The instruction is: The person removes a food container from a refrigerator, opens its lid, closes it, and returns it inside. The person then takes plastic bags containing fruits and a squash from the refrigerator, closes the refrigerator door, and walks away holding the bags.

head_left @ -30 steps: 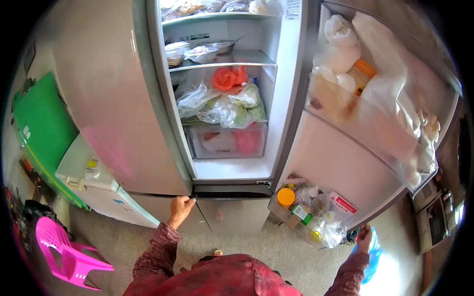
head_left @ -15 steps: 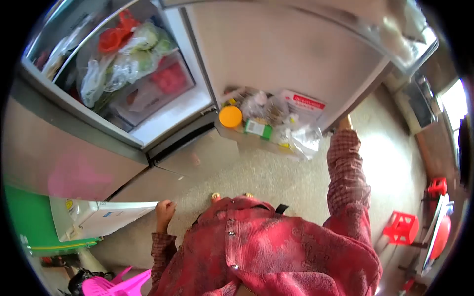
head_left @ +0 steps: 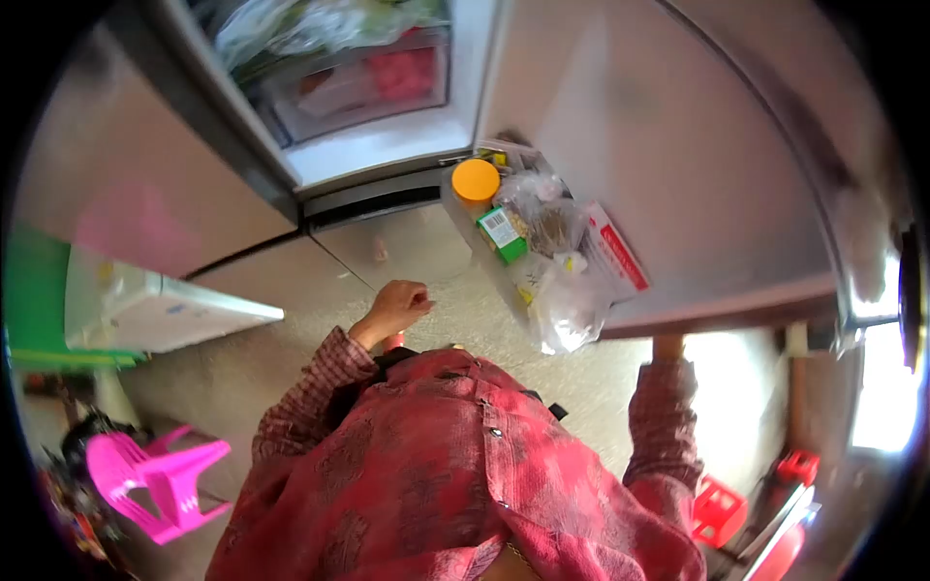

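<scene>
My left hand (head_left: 395, 308) hangs in front of my body above the floor, its fingers curled in and nothing visible in them. My right hand (head_left: 668, 347) is at the lower free edge of the open refrigerator door (head_left: 659, 126); its fingers are hidden behind that edge. On the door's bottom shelf (head_left: 467, 225) stand a jar with an orange lid (head_left: 476, 181), a green-and-white box (head_left: 503, 234), clear plastic bags (head_left: 572, 305) and a red-and-white packet (head_left: 617, 250). Inside the refrigerator, a clear drawer (head_left: 358, 107) sits below bagged vegetables (head_left: 310, 27).
A white box-shaped object (head_left: 174, 310) stands at the left beside a green surface (head_left: 34, 281). Behind it is a pink plastic chair (head_left: 160, 479). Red stools (head_left: 719, 511) stand at the lower right, and bright windows (head_left: 886, 387) are at the far right.
My left hand has come up and to the right, in front of my body. The door stands at a sharper angle to the refrigerator, my right hand still at its edge. The view has turned.
</scene>
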Demonstrator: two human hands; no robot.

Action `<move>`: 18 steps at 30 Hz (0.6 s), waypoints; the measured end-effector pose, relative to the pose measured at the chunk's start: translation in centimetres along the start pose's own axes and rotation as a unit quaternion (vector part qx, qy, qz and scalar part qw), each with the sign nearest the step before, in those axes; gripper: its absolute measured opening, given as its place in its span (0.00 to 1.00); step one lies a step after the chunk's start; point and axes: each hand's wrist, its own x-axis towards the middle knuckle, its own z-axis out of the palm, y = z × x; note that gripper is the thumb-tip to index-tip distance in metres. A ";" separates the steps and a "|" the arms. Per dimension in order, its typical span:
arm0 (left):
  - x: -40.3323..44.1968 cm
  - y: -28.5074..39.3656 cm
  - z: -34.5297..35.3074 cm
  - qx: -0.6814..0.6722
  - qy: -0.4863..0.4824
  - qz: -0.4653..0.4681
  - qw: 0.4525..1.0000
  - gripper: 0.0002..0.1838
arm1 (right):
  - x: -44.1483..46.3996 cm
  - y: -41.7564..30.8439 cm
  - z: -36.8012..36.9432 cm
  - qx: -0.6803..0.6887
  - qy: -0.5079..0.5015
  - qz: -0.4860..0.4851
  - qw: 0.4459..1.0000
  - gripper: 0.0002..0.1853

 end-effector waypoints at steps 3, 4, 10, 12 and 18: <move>0.6 1.7 2.1 -0.035 0.003 0.031 0.999 0.15 | -1.6 0.4 -0.6 -0.002 -0.009 0.053 0.999 0.10; 0.8 2.1 2.7 -0.041 -0.002 0.049 0.998 0.15 | -2.0 0.3 -0.8 -0.004 -0.013 0.071 0.997 0.10; -1.1 2.2 6.3 -0.093 0.015 0.021 0.995 0.16 | -3.7 0.7 -0.7 -0.017 -0.032 0.185 0.982 0.09; -3.1 2.5 7.5 -0.076 0.034 0.026 0.996 0.18 | -4.9 0.2 -0.1 -0.023 -0.050 0.223 0.973 0.09; -7.9 3.8 8.9 -0.077 0.104 -0.070 0.989 0.18 | -8.5 0.9 3.5 -0.038 -0.087 0.349 0.932 0.09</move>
